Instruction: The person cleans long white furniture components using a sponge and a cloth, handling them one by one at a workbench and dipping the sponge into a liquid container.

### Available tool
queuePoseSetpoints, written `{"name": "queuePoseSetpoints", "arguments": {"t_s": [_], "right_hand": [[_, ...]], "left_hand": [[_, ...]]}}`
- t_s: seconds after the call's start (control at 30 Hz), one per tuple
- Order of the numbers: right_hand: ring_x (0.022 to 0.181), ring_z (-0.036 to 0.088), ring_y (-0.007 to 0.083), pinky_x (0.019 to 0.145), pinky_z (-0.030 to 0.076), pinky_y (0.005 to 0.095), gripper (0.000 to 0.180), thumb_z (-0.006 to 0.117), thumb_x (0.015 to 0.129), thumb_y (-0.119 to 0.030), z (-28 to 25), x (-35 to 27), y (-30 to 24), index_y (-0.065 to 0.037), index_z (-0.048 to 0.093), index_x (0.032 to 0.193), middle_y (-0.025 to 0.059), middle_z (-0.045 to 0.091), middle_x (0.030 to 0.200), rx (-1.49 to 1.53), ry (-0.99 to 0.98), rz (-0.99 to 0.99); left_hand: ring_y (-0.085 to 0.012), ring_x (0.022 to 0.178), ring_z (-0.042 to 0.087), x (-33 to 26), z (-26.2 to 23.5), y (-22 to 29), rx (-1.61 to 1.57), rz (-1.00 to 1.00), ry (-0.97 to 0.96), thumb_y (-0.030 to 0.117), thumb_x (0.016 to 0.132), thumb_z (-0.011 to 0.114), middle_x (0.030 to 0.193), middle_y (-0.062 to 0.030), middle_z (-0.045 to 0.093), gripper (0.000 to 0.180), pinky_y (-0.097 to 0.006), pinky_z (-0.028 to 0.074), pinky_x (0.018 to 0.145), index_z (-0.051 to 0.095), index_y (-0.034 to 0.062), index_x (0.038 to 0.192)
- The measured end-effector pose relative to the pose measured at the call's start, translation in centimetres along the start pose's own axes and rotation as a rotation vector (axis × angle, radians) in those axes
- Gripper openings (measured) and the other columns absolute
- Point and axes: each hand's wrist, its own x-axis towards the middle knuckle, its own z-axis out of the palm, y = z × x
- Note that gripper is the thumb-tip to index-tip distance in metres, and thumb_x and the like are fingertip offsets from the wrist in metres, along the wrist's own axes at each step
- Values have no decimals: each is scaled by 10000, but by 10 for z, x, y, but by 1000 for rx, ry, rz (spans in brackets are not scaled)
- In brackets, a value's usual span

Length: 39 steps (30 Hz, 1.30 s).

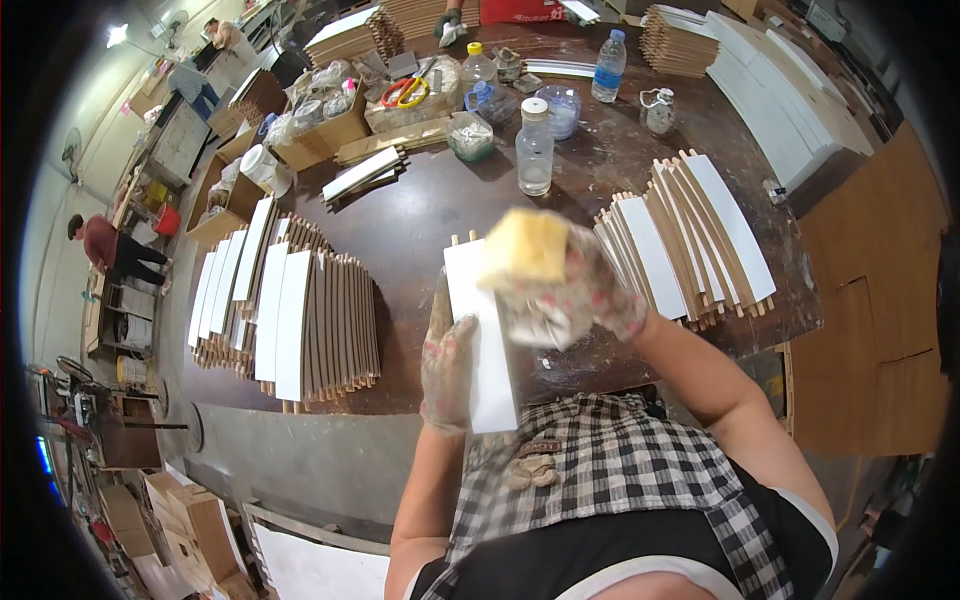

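In the head view, a white curved panel [482, 335] sits at the centre of the frame, held upright-ish above the dark workbench [420, 210], two small wooden dowels poking from its upper end. The left hand [446, 362], in a speckled knit glove, lies along the panel's left edge — fingers pressed together and stretched up the side, thumb behind it. The right hand [572, 290], gloved the same way, is curled around a yellow sponge block [525, 246], pinching it against the panel's upper right corner; the sponge looks soft and porous, the panel smooth and flat-faced.

To the left of centre a fanned stack of similar panels [290, 315] shows white faces and brown wood edges. To the right of centre another fanned stack [690, 240] leans with dowels sticking out.

In the upper middle stand a clear bottle with a white cap [534, 148], a water bottle with a blue cap [608, 66] and cardboard boxes [315, 140] of clutter. A checked apron [620, 480] fills the lower centre — it hides the panel's lower end.
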Motion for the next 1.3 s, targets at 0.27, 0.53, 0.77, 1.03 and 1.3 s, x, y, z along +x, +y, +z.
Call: {"name": "queuePoseSetpoints", "arguments": {"t_s": [0.27,0.53,0.77,1.03,1.3], "right_hand": [[824,647,196,727,548,324,354,719,770,-220,5,23,3,-46,565,1037,78,652,951,345,30,427],[909,628,195,776,549,321,485,697,740,-324,16,-35,-53,-109,556,1151,65,638,976,961,-166,326],[1052,576,223,915,507,369,584,656,827,-364,-19,-56,-25,-66,425,1274,123,567,1156,806,132,891],[963,601,313,792,521,395,552,708,678,-260,23,27,-48,-74,530,1167,192,528,1135,243,98,162],[816,619,267,658,545,373,712,775,567,-49,28,60,42,-70,444,1197,139,540,1044,-268,224,304]], "left_hand": [[-213,1117,519,1,-18,-3,259,158,-1,170,849,441,1291,-170,487,613,-308,422,931,274,-33,1402],[-183,935,600,41,-49,-27,219,185,94,103,883,416,1121,-158,573,535,-277,527,782,294,3,1394],[-273,852,622,49,-19,-11,-598,-10,91,123,915,435,982,-148,593,437,-350,573,667,387,106,1349],[-193,993,597,30,-26,-84,521,529,-118,267,949,447,1157,-144,564,419,-295,506,856,427,21,1287],[-171,715,586,3,11,-2,-510,-316,-102,389,960,413,908,-94,592,406,-290,509,619,488,49,1170]]}}
